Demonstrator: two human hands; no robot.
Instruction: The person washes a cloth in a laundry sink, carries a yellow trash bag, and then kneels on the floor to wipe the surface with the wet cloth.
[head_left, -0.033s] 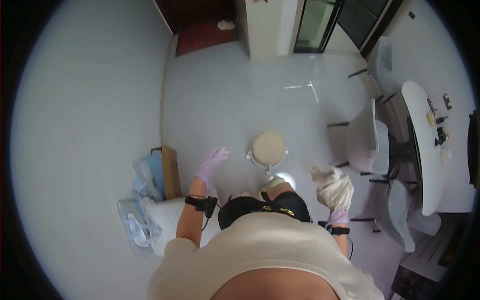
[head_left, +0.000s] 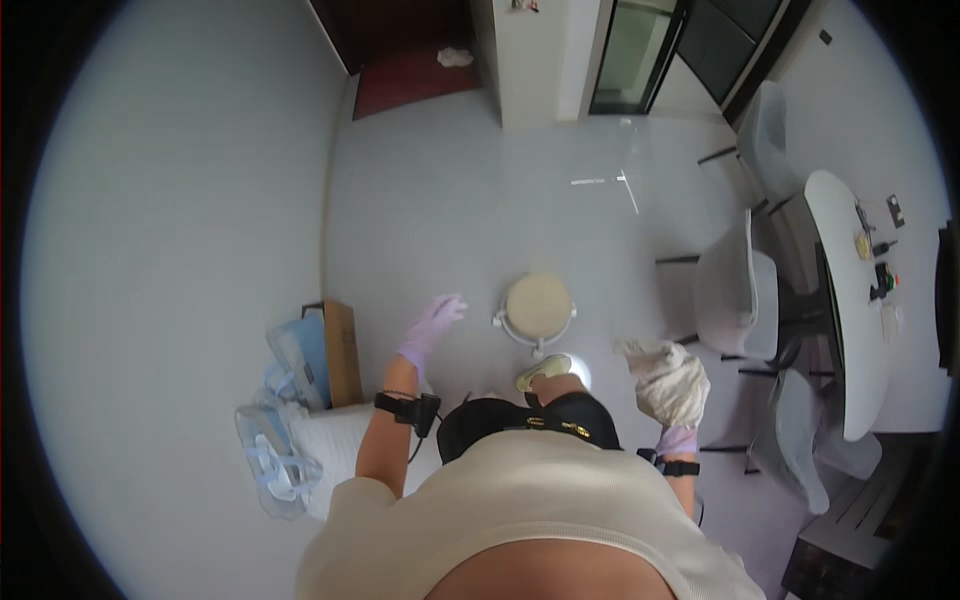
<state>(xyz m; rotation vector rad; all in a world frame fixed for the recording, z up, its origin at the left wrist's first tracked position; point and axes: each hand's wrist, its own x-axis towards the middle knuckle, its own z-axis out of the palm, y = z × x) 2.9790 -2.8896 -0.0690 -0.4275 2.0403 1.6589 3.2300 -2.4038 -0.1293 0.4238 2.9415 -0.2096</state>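
My left hand (head_left: 431, 328), in a lilac glove, hangs in the air on the left with its fingers stretched out and nothing in it. A crumpled off-white cloth (head_left: 672, 385) drapes over my right hand (head_left: 679, 440), which also wears a lilac glove. The cloth hides those fingers, and only the cuff end of the glove shows below it. Between the hands, farther out, stands a low round stool (head_left: 539, 305) with a beige top and a white ring on castors. Neither hand touches the stool.
My foot in a pale green shoe (head_left: 546, 371) is close behind the stool. Clear bags (head_left: 275, 460) and a cardboard box (head_left: 342, 355) sit by the left wall. Grey chairs (head_left: 735, 290) surround a white table (head_left: 850, 330) on the right. A red mat (head_left: 410, 80) lies far off.
The floor and furniture sit slightly lower in the picture, and more of my shoe shows. My left hand has shifted slightly right. The cloth stays with my right hand.
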